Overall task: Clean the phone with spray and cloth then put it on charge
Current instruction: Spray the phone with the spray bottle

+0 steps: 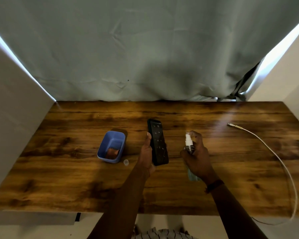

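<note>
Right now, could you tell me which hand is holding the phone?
The left hand grips the phone; the right hand holds the spray bottle instead.

A dark-grained wooden table (59,178) carries 1 open blue plastic tub (113,136), left of centre, midway between the far and near edges. 1 small clear cap (126,162) stands just beside the tub's near right corner. A grey-green curtain (145,49) hangs behind the far edge, with 1 white panel (10,100) rising along the left edge.

tub (103,147) left of phone (158,142) — cable (273,152) right
</note>
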